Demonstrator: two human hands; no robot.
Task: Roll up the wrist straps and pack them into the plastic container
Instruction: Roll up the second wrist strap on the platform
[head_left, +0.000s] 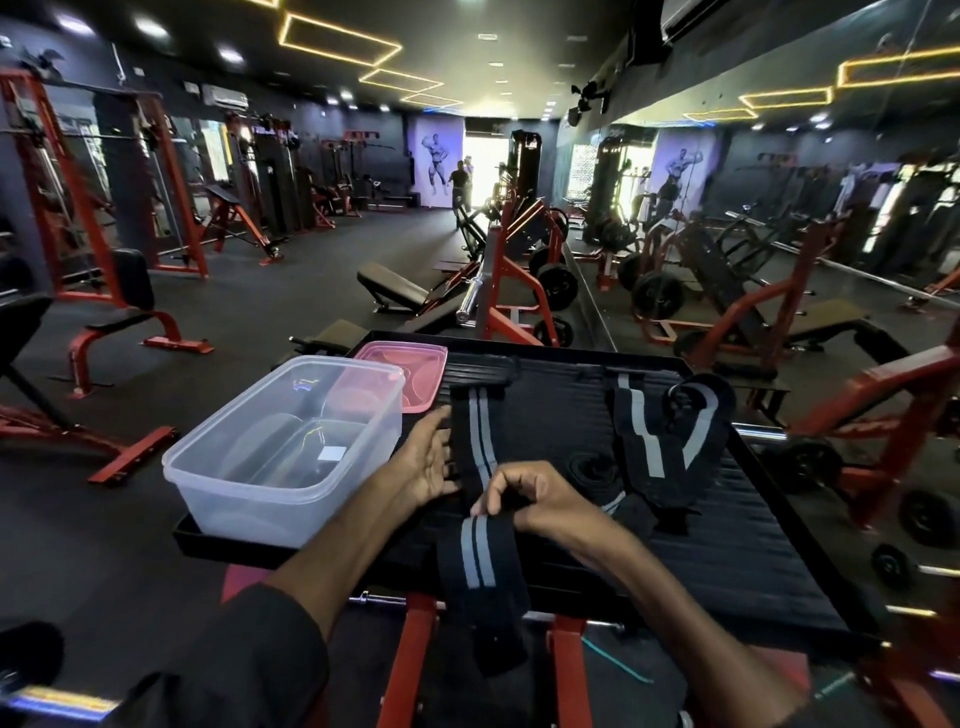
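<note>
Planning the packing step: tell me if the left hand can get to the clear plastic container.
Probably yes: the left hand lies flat beside the open clear plastic container, with nothing between them.

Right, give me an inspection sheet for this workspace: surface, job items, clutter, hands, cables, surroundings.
Surface: black ribbed platform on a red frame.
Job's things: clear container at the left edge, open, no strap inside; pink lid behind it. Striped strap laid flat, near end hanging off the front. Second strap loose and unrolled on the right. A dark roll lies between them.
Clutter: nothing seen.
Grippers: left hand open, flat beside the striped strap; right hand pinching it.
Cables: thin green cord on the floor below.
Surroundings: gym machines, wall mirror at right, people far back.
</note>
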